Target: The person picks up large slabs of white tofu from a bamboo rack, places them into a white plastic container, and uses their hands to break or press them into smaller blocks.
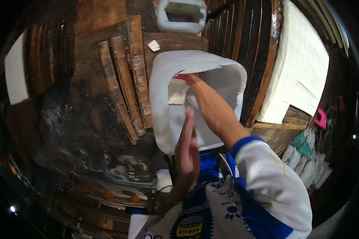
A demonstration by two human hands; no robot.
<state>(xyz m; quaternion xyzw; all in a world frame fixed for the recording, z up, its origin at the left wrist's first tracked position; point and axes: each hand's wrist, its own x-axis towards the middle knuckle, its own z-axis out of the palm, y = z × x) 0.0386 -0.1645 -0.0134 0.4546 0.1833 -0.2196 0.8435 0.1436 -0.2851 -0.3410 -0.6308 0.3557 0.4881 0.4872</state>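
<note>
White plastic container (pixel 163 107) steadied by flat-open left hand (pixel 186 149); right hand (pixel 187 77) reaching inside, pinching pink thing (pixel 180 76); inside job apparently unfinished.

Large white cut-open plastic container (pixel 163 107) at centre, walls curved, open toward the viewer. Smaller white rectangular container (pixel 182 16) beyond it at the far edge, mouth upward. Small pale square scrap, perhaps a label (pixel 153 46), on the planks between them.
</note>
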